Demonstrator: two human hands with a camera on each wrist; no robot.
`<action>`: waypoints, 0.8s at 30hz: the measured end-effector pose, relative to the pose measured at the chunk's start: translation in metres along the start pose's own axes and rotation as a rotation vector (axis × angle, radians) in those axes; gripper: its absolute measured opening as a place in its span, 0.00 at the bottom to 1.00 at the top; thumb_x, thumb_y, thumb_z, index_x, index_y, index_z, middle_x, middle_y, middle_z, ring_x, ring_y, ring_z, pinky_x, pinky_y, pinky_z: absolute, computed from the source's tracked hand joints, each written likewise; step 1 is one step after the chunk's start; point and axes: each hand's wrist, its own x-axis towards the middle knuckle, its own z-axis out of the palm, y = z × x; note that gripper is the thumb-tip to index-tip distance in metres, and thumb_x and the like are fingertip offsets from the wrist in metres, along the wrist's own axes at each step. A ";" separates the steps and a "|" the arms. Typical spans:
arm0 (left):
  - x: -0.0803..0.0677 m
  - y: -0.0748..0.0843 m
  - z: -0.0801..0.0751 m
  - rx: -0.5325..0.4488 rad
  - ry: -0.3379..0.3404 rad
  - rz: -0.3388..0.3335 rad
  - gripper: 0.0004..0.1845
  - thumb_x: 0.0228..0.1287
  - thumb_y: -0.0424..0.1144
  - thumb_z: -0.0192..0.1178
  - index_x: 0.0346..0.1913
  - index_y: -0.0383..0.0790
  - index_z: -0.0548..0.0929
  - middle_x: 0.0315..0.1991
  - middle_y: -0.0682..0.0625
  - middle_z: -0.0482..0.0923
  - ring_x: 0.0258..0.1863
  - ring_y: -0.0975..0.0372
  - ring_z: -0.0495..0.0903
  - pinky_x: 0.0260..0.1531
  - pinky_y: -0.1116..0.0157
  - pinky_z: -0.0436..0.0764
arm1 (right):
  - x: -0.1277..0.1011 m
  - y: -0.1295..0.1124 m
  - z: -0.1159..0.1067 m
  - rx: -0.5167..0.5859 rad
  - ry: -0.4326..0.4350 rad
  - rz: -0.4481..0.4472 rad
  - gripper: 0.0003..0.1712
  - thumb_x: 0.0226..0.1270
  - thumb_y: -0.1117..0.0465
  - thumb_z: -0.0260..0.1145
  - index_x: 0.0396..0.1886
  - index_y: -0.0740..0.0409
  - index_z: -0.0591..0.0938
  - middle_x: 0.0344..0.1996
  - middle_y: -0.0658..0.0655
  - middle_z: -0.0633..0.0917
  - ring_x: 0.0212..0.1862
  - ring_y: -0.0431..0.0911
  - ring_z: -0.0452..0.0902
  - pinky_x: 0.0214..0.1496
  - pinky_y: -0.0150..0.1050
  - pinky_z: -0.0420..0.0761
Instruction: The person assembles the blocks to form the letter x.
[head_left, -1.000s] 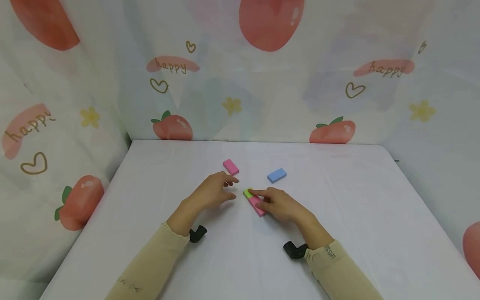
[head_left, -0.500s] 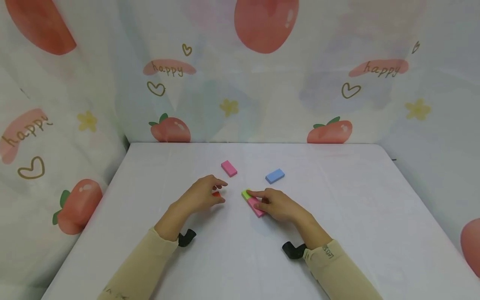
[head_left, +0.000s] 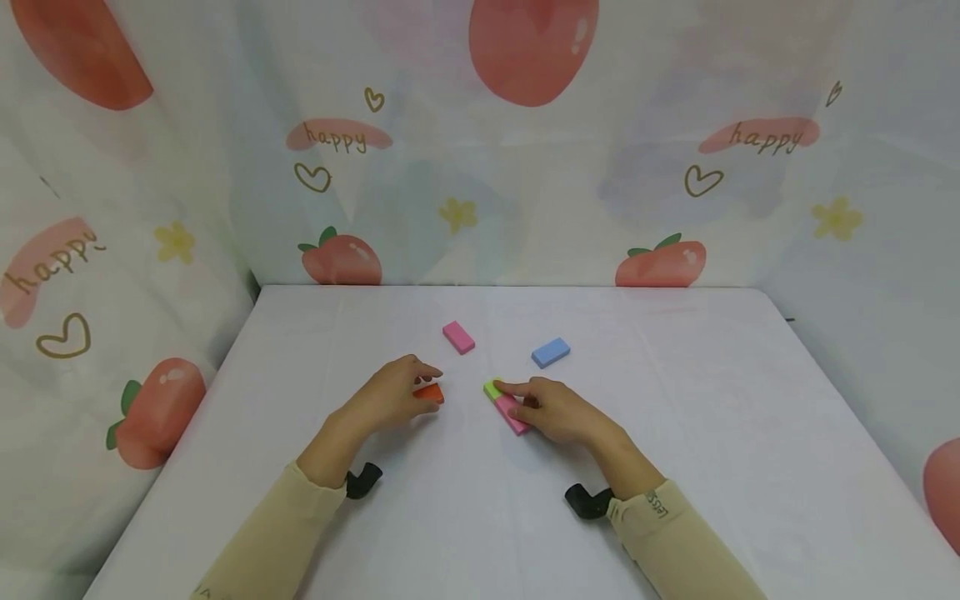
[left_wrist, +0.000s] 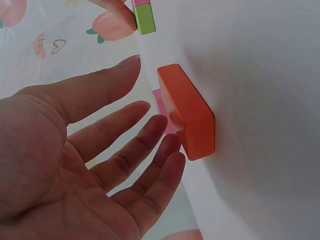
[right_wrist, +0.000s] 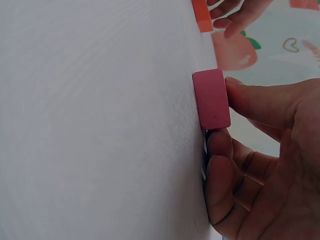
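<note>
An orange block [head_left: 430, 392] is lying flat on the white worktop [head_left: 675, 433], just under the straightened, relaxed fingers of the left hand [head_left: 390, 394], which is gripping nothing. Just to its right, a dark pink block [head_left: 512, 412] butted against a green block [head_left: 492, 387] is being pressed by the fingertips of the right hand [head_left: 558, 410]. Beyond them, a pink block [head_left: 458, 337] and a blue block [head_left: 551, 352] are lying well apart.

The left hand [head_left: 392, 393] hovers palm-down with its fingers [left_wrist: 122, 159] straight and loosely spread. The right hand [head_left: 557, 410] lies low to its right, forefinger stretched forward, other fingers [right_wrist: 220, 172] curled.
</note>
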 end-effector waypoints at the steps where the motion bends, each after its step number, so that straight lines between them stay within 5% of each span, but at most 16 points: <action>1: 0.000 -0.001 0.000 0.001 0.001 0.000 0.27 0.55 0.43 0.71 0.60 0.48 0.80 0.50 0.51 0.77 0.48 0.59 0.75 0.46 0.64 0.77 | 0.000 0.000 0.000 0.001 -0.001 0.000 0.26 0.68 0.49 0.63 0.64 0.26 0.72 0.33 0.52 0.75 0.36 0.45 0.69 0.35 0.38 0.68; 24: -0.005 -0.010 0.003 0.008 0.013 0.002 0.25 0.54 0.40 0.72 0.58 0.45 0.81 0.47 0.51 0.77 0.46 0.61 0.75 0.51 0.61 0.77 | 0.000 -0.001 -0.001 0.004 0.011 -0.028 0.26 0.68 0.51 0.63 0.65 0.28 0.73 0.35 0.51 0.75 0.40 0.44 0.69 0.40 0.39 0.68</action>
